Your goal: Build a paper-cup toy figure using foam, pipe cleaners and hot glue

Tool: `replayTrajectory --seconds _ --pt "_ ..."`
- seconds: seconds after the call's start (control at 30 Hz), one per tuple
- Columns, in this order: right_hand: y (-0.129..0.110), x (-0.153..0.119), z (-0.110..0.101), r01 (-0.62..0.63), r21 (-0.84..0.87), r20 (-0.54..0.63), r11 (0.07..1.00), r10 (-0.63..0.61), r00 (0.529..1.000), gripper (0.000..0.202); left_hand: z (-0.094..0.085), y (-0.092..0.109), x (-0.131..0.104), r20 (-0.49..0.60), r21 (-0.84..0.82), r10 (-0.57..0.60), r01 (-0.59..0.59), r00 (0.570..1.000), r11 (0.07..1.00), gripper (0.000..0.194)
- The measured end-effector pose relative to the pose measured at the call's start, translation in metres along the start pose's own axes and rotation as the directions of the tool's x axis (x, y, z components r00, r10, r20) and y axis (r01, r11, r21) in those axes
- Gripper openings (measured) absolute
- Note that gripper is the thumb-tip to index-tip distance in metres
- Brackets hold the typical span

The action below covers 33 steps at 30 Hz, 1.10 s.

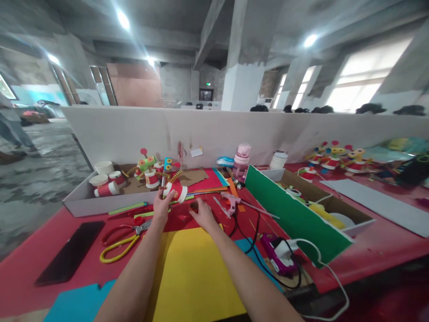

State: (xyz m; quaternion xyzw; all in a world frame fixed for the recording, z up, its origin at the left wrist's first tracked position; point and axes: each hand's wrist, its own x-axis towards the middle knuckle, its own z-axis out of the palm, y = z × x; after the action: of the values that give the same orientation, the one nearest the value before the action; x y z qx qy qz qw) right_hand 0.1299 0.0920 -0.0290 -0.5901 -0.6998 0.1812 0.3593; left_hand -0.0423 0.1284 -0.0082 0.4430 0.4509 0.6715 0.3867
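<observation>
My left hand (162,205) is closed around a red-and-white paper cup (179,193), which is tilted with its white end to the right. Yellow coiled strips stick out by the cup, and a blue piece with orange round eyes (168,163) shows just above it. Whether that piece is joined to the cup is unclear. To the right, my right hand (203,213) is low over the red table, fingers curled together at a small dark brownish thing (194,205) too small to name. Yellow sheets (197,273) lie beneath my forearms.
Left are a shallow box (110,206) with cups and a green figure, pliers (124,241) and a black slab (72,252). Right are a pink glue gun (232,202), a purple power strip (278,255) with cables, and a green-sided box (295,214). A white partition (214,134) stands behind.
</observation>
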Motion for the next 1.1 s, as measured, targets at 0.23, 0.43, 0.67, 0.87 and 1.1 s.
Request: replayTrajectory --seconds 0.23,0.43,0.67,0.87,1.1 --pt "-0.024 -0.048 -0.06 0.169 0.145 -0.155 0.975 -0.147 0.977 0.037 0.006 0.017 -0.007 0.143 -0.306 -0.137 0.175 0.98 0.936 0.045" --pt "-0.041 -0.17 -0.164 0.206 0.017 -0.543 0.978 -0.164 0.824 0.017 0.005 0.029 -0.006 0.276 -0.401 -0.259 0.356 0.925 0.844 0.031" --pt "0.002 -0.235 -0.216 -0.151 0.004 -0.765 0.988 0.101 0.636 0.025 0.004 0.037 -0.014 0.301 -0.476 -0.351 0.459 0.886 0.75 0.021" --pt "-0.016 -0.136 -0.185 -0.079 0.056 -0.466 0.995 0.096 0.88 0.037 -0.009 0.027 -0.023 0.294 -0.54 -0.369 0.471 0.882 0.697 0.021" --pt "0.032 0.001 -0.14 -0.541 -0.345 -0.213 0.767 0.498 0.841 0.04 -0.014 0.015 -0.029 0.336 -0.55 -0.398 0.521 0.854 0.653 0.024"
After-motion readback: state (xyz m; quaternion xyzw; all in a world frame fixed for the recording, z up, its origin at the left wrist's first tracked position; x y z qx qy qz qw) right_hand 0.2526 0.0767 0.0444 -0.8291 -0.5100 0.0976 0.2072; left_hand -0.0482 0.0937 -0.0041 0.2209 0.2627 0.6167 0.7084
